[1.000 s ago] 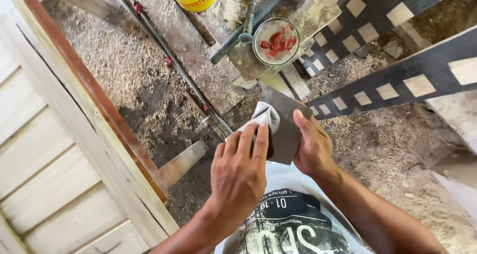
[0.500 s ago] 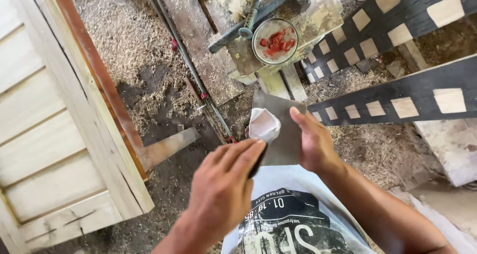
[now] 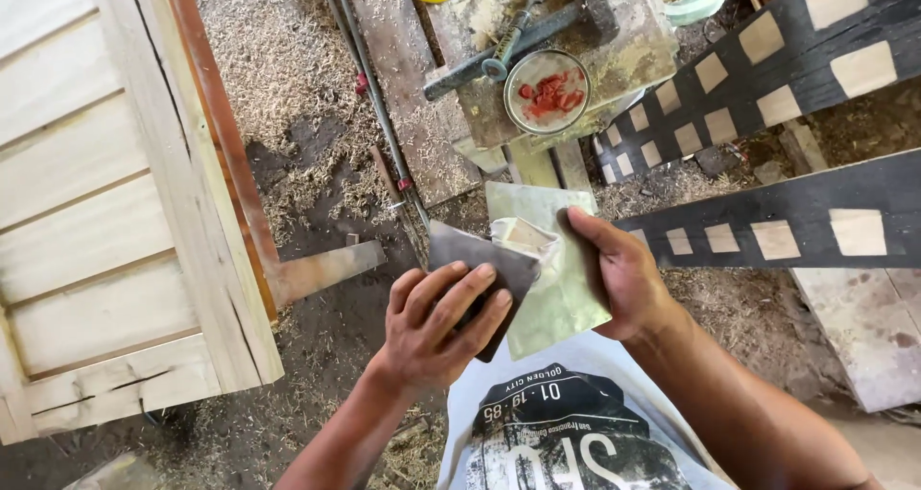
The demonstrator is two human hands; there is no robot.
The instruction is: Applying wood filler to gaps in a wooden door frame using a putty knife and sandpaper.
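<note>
A woodworking shop: sawdust and wood shavings (image 3: pixel 278 68) cover the dirt floor, an unfinished panelled door (image 3: pixel 96 212) stands by, and a hammer (image 3: pixel 508 44) lies on a rough bench (image 3: pixel 614 49).

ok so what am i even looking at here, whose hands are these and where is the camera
The camera sits on a person's head and looks down, so these are that person's own bare hands above their printed shirt. The left hand holds a dark flat blade. The right hand holds a pale flat board with a dab of light paste on it. Below is a sawdust-covered floor. A pale wooden panel frame stands at the left. Ahead, a round tin of red paste and a hammer lie on a rough block. Dark planks with pale squares lie at the right.
</note>
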